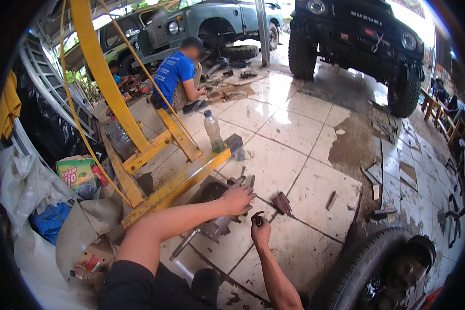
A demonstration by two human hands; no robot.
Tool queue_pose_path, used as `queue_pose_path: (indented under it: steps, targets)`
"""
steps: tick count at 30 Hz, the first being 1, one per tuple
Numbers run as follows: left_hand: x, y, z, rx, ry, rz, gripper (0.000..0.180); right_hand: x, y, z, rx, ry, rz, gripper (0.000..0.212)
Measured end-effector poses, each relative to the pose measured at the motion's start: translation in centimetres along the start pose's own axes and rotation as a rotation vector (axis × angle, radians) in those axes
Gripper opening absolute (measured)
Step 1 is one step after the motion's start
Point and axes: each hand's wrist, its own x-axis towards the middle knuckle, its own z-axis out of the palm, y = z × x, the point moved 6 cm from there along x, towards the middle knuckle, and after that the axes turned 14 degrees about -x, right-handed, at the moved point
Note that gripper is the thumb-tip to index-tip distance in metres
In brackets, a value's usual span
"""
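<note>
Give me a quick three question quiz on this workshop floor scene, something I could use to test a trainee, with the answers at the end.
1. True or false: the left hand rests on the grey metal assembly lying on the tiled floor.
2. What stands on the floor just beyond the yellow hoist frame? A) a plastic bottle B) a red bucket C) a paint tin
3. Fill in: the right hand pinches a small dark ____ between its fingertips.

Key
1. True.
2. A, the plastic bottle.
3. Part; what kind is too small to tell.
</note>
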Motion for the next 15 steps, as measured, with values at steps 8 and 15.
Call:
queue_pose_path:
  steps: [8, 15]
  targets:
    - [-4.5, -8.0, 1.9, -0.138, 0.159, -0.204, 0.057, -0.2, -8.3, 2.5, -0.392, 0.053, -0.28, 0.044]
    - [-2.5, -9.5, 1.7, -0.353, 0.133, -0.297, 0.046, -0.4, -9.8, 2.6, -0.495, 0.144, -0.224, 0.046]
